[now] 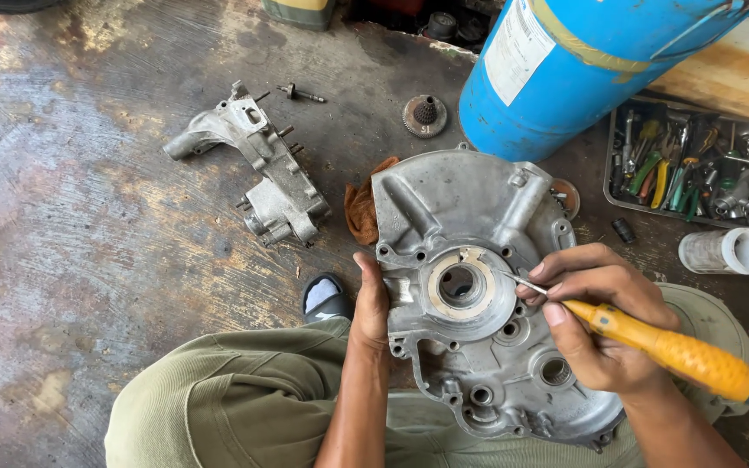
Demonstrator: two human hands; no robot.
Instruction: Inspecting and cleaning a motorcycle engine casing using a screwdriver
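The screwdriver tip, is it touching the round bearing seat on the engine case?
Touching. The head view shows the yellow-handled screwdriver in the right hand, its tip resting on the bearing seat rim of the engine case.

A grey cast-metal engine casing (478,303) lies flat on the lap, its left edge under the left hand (371,303). A yellow-handled screwdriver (652,342) in the right hand (595,316) touches the casing's central ring.

White rectangular label (518,48) on the blue drum (565,78), upper right.
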